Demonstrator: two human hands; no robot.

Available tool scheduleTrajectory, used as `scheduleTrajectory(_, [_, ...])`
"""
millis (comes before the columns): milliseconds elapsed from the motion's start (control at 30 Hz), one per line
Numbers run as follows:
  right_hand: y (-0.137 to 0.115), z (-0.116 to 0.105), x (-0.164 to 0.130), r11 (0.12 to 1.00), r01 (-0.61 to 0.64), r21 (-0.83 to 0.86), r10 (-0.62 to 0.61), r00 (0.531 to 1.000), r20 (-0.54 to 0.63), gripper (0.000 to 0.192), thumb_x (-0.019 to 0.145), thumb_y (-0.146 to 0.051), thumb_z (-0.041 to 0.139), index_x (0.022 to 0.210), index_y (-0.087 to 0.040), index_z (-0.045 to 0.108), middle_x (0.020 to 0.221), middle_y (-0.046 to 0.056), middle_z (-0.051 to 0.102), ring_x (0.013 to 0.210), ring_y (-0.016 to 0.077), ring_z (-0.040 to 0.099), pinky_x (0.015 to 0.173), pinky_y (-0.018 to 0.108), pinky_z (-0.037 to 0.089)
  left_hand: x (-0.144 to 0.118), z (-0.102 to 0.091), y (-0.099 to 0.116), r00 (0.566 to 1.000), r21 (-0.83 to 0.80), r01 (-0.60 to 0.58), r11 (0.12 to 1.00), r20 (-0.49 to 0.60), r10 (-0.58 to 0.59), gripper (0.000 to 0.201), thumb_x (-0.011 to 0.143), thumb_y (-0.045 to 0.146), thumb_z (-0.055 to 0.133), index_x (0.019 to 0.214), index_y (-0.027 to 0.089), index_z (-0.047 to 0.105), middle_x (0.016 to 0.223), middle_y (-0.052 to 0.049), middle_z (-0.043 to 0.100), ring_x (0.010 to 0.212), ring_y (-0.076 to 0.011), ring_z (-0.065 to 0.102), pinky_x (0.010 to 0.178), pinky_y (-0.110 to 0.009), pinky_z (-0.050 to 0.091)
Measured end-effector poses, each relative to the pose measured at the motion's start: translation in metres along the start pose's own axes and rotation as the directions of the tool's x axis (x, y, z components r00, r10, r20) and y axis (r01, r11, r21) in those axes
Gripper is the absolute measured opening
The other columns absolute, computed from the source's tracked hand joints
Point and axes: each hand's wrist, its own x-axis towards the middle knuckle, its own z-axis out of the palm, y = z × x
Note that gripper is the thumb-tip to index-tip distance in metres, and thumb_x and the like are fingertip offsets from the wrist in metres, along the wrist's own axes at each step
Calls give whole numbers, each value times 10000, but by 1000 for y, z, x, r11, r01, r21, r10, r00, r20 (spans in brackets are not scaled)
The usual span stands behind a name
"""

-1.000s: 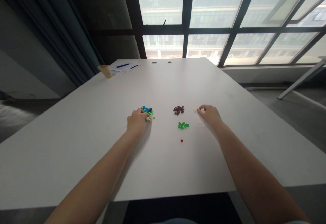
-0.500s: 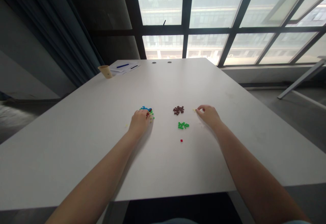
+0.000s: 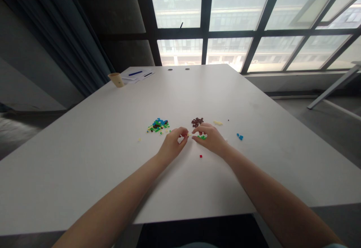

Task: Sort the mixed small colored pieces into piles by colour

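My left hand is closed in a pinch on a small pale yellow toy brick, just above the table. My right hand faces it from the right, its thumb and fingertips apart at the brick's end. Partly hidden under the right hand lies a group of green bricks. Dark brown bricks sit just beyond it. A mixed pile of blue, green, brown and yellow bricks lies to the left of my left hand. One red brick rests nearer to me.
On the white table there are also a yellow row, several blue bricks and a stray yellow brick. A beige cup stands at the far left beside papers with pens.
My left hand has left the mixed pile and moved right with a pale yellow brick. My right hand has moved left from the yellow bricks, uncovering the blue ones.
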Motion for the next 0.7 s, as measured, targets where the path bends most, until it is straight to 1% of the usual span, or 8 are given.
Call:
scheduleTrajectory(100, [-1,1,-1,999,40,19,-39,999,-8,70,741,-240,614,793,-213,653,686,-4,542,684,123,499,681,253,385,-1,2,1,1000,-28,-6,1000,-18,5,136,786,233,533,918,214,506,771,13,634,697,-118,565,645,-244,463])
scheduleTrajectory(167, [-2,0,-1,998,55,28,-54,998,-19,57,749,-234,607,773,-207,652,682,-2,543,684,123,500,681,254,386,-2,2,1,999,-26,-23,999,-22,23,138,793,245,538,922,215,500,779,13,638,706,-116,567,651,-243,462])
scheduleTrajectory(333, [-3,-3,1,995,87,43,-85,995,-49,53,754,-233,604,748,-206,649,661,-1,542,672,125,501,681,262,395,-1,1,1,995,-25,-75,997,-73,73,159,802,267,544,949,209,540,852,-17,634,757,-134,565,733,-289,457])
scheduleTrajectory(433, [-5,-6,2,992,113,56,-109,991,-74,45,750,-230,609,754,-208,648,667,0,547,672,125,510,697,269,404,0,-2,3,989,-7,-99,995,-108,98,147,795,299,558,906,218,608,897,-41,602,827,-158,551,795,-327,436])
scheduleTrajectory(533, [-7,-10,2,989,132,66,-127,989,-78,45,753,-230,607,762,-208,646,677,2,553,676,124,517,710,273,409,0,-3,4,986,10,-80,997,-149,80,135,784,325,574,848,233,650,875,-40,573,824,-163,534,812,-345,417])
scheduleTrajectory(700, [-8,-12,2,990,133,54,-130,989,-66,46,750,-234,610,772,-215,645,683,4,560,685,131,518,713,278,411,0,-2,5,988,11,-38,999,-152,39,113,771,324,591,809,246,664,861,-31,568,804,-161,521,818,-358,401])
